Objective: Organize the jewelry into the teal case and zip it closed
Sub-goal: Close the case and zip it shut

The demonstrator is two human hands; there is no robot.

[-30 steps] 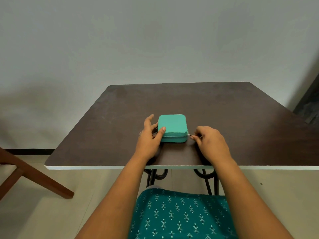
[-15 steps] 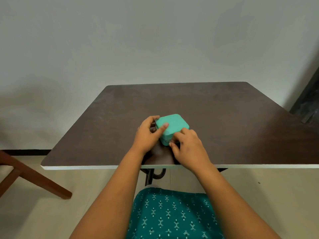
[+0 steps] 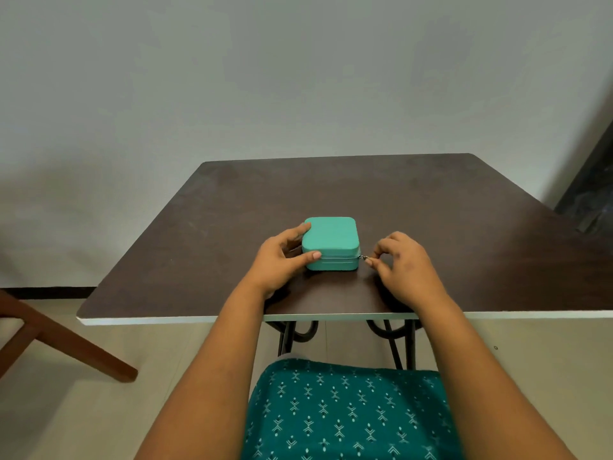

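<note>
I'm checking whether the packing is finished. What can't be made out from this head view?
- Inside of the teal case: lid down, contents hidden.
- Far and left zipper run: hidden by the case and the left hand.
- Zipper pull: tiny, partly covered by the right hand.
</note>
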